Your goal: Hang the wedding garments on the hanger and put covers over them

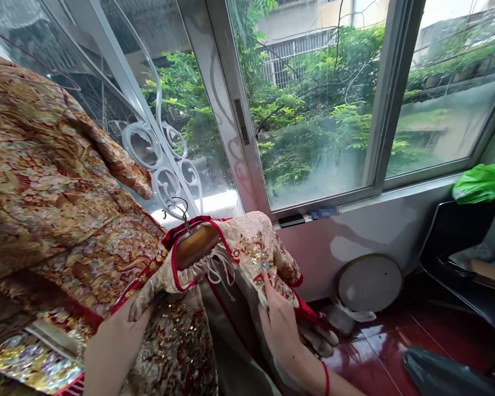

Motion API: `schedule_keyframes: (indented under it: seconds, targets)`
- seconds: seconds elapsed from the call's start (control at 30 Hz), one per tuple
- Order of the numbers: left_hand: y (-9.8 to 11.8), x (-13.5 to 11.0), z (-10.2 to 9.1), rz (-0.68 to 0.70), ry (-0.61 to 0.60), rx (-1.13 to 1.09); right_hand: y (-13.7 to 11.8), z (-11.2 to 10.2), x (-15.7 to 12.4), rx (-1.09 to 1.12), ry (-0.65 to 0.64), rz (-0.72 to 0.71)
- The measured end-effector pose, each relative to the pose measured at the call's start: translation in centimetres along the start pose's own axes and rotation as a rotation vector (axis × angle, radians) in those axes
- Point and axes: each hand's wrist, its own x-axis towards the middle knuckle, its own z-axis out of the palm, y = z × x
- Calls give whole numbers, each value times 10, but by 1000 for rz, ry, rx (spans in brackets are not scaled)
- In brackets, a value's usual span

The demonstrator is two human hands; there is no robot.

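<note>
A beige jacket with gold sequins, red embroidery and red piping hangs before me on a wooden hanger. The hanger's metal hook rises to the white scroll ironwork. Thin pale drawstrings are tied in a bow at the neck, and the front falls apart below it. My left hand grips the jacket on its left side, fingertips partly hidden by cloth. On the other side, my right hand holds the front panel's edge, index finger stretched over the embroidery.
A large gold-and-red brocade garment hangs at the left, near white scroll ironwork. Behind is a sliding window with a black object on its sill. To the right are a black chair, a green bag and a round board.
</note>
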Motion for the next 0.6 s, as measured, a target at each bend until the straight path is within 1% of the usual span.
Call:
schedule_keyframes:
  seconds: [0.1, 0.2, 0.27, 0.33, 0.37, 0.43, 0.53, 0.57, 0.6]
  targets:
    - [11, -3, -6, -69, -69, 69, -4, 4, -2, -109, -71, 36]
    - [11, 0, -7, -62, -55, 61, -5, 11, 5, -227, -211, 27]
    - [6, 5, -4, -61, -44, 46, -8, 14, 14, -226, -276, 6]
    - [0, 10, 0, -55, -40, 16, -5, 14, 24, -166, -278, -18]
    - [-2, 12, 1, -49, -40, -1, 2, 14, 28, -141, -247, -30]
    - [-7, 17, 4, -37, -42, -23, 29, 16, 31, -139, -132, -37]
    - [-10, 23, 6, -54, -74, -5, 94, 25, 25, -175, 91, 51]
    - [-10, 23, 6, -57, -91, 5, 117, 27, 22, -148, 113, 77]
    - [-9, 23, 5, -58, -107, 20, 137, 28, 21, -101, 90, 81]
